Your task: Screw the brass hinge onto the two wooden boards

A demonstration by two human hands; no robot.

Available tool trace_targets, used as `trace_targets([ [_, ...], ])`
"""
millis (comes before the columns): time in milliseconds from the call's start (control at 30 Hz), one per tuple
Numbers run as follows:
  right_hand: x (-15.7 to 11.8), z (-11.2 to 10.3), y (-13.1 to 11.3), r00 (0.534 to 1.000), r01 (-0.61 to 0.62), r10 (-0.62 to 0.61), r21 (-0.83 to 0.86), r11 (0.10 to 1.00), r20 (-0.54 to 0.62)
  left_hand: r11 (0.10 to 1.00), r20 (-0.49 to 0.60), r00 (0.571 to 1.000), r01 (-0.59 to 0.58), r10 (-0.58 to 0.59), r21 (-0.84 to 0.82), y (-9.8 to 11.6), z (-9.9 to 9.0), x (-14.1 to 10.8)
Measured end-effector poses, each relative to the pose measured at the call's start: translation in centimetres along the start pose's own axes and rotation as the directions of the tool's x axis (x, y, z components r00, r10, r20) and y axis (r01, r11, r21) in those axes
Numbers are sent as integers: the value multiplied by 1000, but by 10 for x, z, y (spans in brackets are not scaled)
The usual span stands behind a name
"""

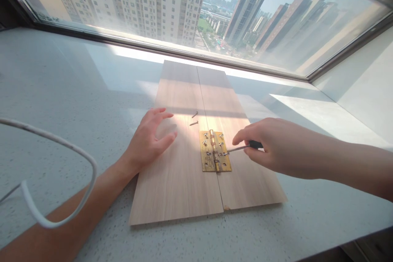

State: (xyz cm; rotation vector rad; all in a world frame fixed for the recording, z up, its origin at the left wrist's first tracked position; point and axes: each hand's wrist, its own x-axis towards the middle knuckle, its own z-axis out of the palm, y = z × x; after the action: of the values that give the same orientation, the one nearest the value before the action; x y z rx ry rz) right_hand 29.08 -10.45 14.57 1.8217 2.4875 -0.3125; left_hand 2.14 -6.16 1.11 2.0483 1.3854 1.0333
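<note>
You've got your right hand (270,147) curled round a screwdriver (239,148), tip at the hinge (213,151) lying across two boards (175,188). Your left hand (150,136), left of the hinge, is kinda half-spread, empty; two screws (194,123) lie just past the hinge.

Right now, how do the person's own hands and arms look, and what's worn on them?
The left hand and right hand wear no gloves, and no rings or watch show. The left forearm and right forearm are bare, no sleeves visible. A white cable loops before the left forearm.
</note>
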Motion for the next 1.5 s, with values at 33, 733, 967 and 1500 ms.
trace_targets([
  [33,-2,3,8,998,-32,31,10,999,50,1000,-4,1000,9,-9,8,0,0,0],
  [733,-2,82,75,972,44,61,432,901,-227,995,45,997,52,-55,81,0,2,1],
  [967,-3,93,76,959,10,121,458,889,-255,996,36,998,45,-48,83,0,1,2],
  [1500,-4,99,85,941,75,58,373,925,-333,992,45,998,26,-32,125,-1,-1,1],
])
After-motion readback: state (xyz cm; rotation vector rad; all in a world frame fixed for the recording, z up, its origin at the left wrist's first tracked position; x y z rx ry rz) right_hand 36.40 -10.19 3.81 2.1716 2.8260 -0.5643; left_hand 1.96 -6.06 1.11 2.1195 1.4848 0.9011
